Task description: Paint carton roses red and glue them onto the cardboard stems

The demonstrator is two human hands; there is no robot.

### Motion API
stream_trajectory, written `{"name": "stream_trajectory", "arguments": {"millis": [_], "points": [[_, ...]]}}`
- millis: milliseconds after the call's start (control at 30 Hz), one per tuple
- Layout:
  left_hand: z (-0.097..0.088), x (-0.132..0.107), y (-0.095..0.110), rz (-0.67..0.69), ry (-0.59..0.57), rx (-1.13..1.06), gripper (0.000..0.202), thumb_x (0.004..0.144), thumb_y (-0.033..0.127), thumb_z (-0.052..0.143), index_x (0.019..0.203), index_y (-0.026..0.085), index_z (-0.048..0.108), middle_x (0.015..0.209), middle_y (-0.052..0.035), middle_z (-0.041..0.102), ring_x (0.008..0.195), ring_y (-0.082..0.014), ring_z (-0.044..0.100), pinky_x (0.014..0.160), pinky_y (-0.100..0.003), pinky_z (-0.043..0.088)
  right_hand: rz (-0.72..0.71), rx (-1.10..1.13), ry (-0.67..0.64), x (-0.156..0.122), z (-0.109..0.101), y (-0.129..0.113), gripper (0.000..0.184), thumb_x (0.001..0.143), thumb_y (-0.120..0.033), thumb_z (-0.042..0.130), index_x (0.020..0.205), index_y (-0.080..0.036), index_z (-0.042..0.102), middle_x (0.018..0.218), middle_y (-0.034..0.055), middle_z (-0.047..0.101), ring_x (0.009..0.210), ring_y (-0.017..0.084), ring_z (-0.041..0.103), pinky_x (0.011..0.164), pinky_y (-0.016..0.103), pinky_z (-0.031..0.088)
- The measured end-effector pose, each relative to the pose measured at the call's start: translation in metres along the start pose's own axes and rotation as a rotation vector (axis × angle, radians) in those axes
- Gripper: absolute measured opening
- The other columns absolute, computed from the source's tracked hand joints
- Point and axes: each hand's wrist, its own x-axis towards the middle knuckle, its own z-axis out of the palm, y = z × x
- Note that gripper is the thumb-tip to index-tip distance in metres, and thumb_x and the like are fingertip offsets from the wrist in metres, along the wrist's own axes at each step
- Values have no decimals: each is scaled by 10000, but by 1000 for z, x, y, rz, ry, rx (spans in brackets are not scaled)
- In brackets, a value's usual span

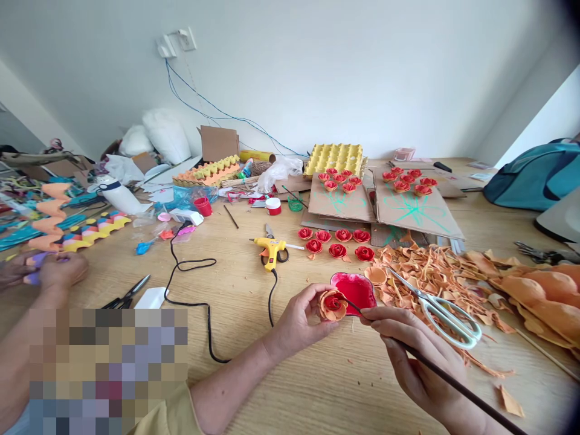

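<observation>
My L hand (296, 317) is pinching a rose (334, 307); R hand (421, 362) is gripping a brush (480, 400) angled into it. Ctr's showing red, outer petals mostly orange.

No text or labels can be read.

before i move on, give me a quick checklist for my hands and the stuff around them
1. Flower in left hand: ok, held.
2. Brush in right hand: ok, held with its tip toward the flower.
3. Outer petals red: not ok, they look mostly orange.
4. Red dish close by: ok, just beyond the flower.
5. Pale-handled scissors set down: ok, lying by the orange scraps.
6. Glue gun switched off: cannot tell.
</observation>
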Motion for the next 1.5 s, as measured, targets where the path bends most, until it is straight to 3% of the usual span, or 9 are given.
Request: {"name": "stream_trajectory", "arguments": {"millis": [200, 500, 833, 1033, 1267, 1500], "points": [[0, 1, -2, -13, 17, -22, 511, 761, 258, 822, 1207, 196, 581, 1125, -68, 671, 1028, -199, 647, 927, -314, 529, -18, 24, 51, 1, -5, -2, 366, 908, 48, 496, 1198, -160, 580, 1165, 132, 690, 1053, 156, 704, 921, 243, 562], [0, 1, -10, 31, 6, -48, 523, 774, 242, 832, 1227, 197, 572, 1161, -79, 675, 1069, -196, 648, 955, -308, 524, 16, 15, -36, -2, 4, -1, 335, 952, -7, 499, 1238, -160, 583, 1176, 120, 698, 1096, 149, 704, 968, 225, 543], [-1, 2, -12, 5, 48, -95, 541, 752, 264, 843, 1219, 199, 577, 1165, -81, 675, 1065, -208, 655, 952, -332, 541, -13, -3, 50, 1, -7, -2, 353, 903, 27, 517, 1185, -174, 587, 1118, 124, 726, 1014, 178, 737, 863, 261, 595], [0, 2, -13, 11, 37, -122, 543, 748, 269, 856, 1209, 195, 578, 1146, -81, 675, 1054, -204, 652, 944, -325, 541, 17, 23, -25, 4, -1, -2, 322, 933, 1, 500, 1196, -165, 584, 1126, 126, 715, 1037, 167, 728, 889, 246, 584], [0, 3, -14, 13, 49, -111, 557, 744, 299, 861, 1210, 196, 575, 1162, -84, 675, 1054, -208, 652, 950, -336, 537, 13, -22, 78, 8, -8, -3, 309, 926, 12, 498, 1151, -179, 589, 1100, 106, 715, 1005, 151, 724, 867, 235, 579], [-1, 2, -10, -9, 18, -85, 569, 742, 332, 867, 1208, 195, 570, 1160, -85, 671, 1075, -221, 652, 964, -335, 524, 67, 32, 169, 9, -2, -6, 290, 920, -1, 531, 1118, -200, 603, 1097, 106, 730, 1004, 188, 747, 858, 286, 601]]}}
